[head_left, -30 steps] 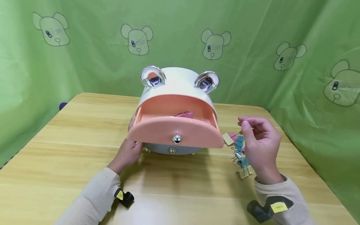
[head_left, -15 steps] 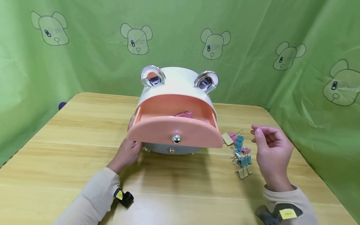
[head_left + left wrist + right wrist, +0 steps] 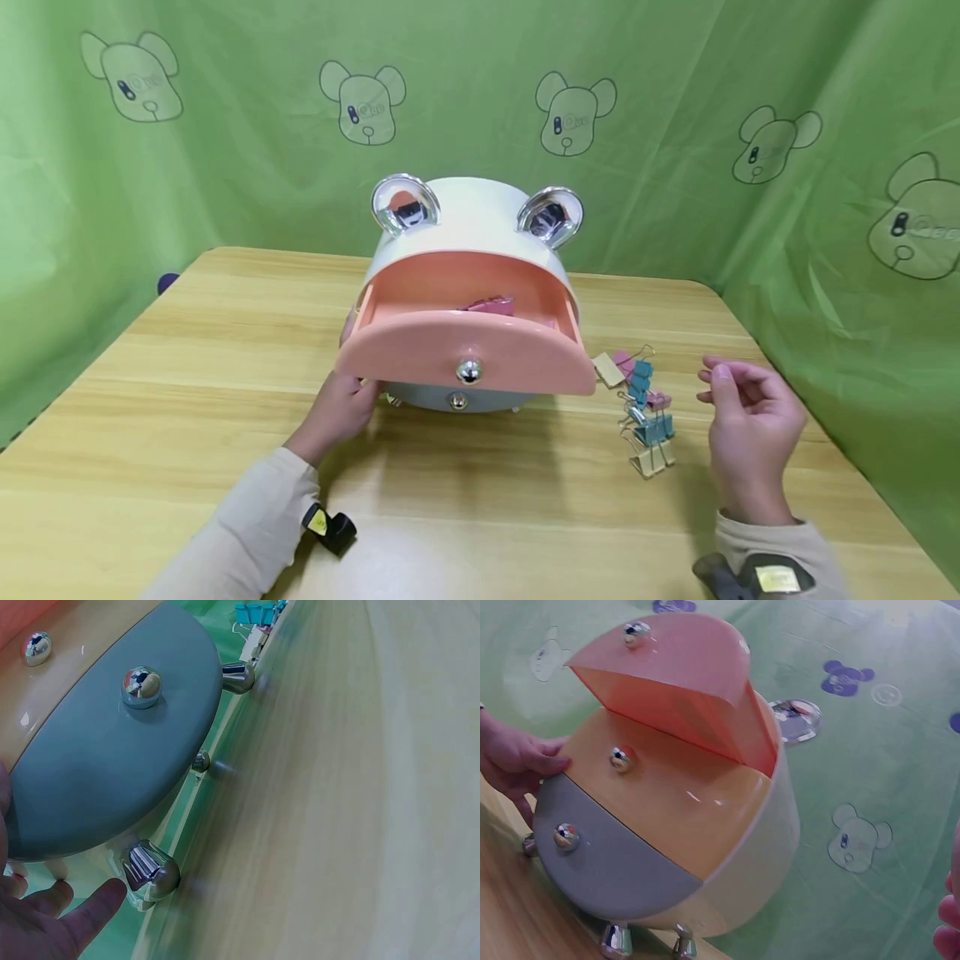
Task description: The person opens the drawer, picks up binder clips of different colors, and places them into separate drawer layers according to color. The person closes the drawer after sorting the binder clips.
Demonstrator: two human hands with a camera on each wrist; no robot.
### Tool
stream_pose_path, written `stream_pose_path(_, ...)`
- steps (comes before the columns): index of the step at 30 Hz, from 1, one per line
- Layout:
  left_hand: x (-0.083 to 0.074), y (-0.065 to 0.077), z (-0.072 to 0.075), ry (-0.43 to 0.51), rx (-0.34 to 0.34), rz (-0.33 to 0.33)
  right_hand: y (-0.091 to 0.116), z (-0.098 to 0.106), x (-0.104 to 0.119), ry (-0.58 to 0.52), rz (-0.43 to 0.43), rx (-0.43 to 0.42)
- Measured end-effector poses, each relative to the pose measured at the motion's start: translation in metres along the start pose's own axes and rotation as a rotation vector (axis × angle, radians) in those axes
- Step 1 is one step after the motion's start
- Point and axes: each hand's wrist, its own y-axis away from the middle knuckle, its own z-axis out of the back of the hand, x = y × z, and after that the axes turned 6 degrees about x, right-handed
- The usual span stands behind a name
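Observation:
A white cabinet [image 3: 480, 208] with silver round ears stands mid-table. Its top pink drawer [image 3: 408, 354] is pulled out, and a pink binder clip [image 3: 491, 306] lies inside. Below, the orange drawer [image 3: 667, 787] and grey drawer [image 3: 607, 840] are closed. My left hand [image 3: 341, 408] rests against the cabinet's left side, fingers mostly straight and partly hidden by it. To the right of the clips hovers my right hand [image 3: 753, 433], fingers loosely bent, with nothing seen in it. Nearest to it are a teal binder clip [image 3: 655, 429], a yellow binder clip [image 3: 653, 459] and a small pink binder clip [image 3: 658, 401].
Further back in the same cluster lie another teal binder clip [image 3: 640, 382] and a yellow binder clip [image 3: 608, 371]. The wooden table [image 3: 187, 400] carries everything. A green curtain [image 3: 480, 42] with bear-head prints encloses its back and sides.
My right hand has drawn away to the right and toward me, uncovering the binder clips. The left hand, the cabinet and its pulled-out drawer stay in place.

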Motion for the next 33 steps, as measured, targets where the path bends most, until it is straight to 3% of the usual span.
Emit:
stream_pose_path(10, 0.001, 0.000, -0.002, 0.009, 0.010, -0.010, 0.003, 0.011, -0.012, 0.157, -0.092, -0.035)
stream_pose_path(15, 0.001, 0.001, -0.002, -0.001, 0.022, 0.003, 0.002, 0.019, -0.022, 0.329, -0.140, -0.024)
stream_pose_path(23, -0.001, 0.000, 0.001, -0.011, 0.028, 0.031, -0.002, 0.025, -0.035, 0.581, -0.147, 0.006)
stream_pose_path(27, 0.000, 0.000, 0.002, -0.012, 0.031, 0.033, -0.002, 0.027, -0.039, 0.680, -0.195, 0.066)
stream_pose_path(33, 0.000, 0.000, 0.002, -0.003, 0.023, 0.038, -0.005, 0.032, -0.046, 0.817, -0.250, 0.264)
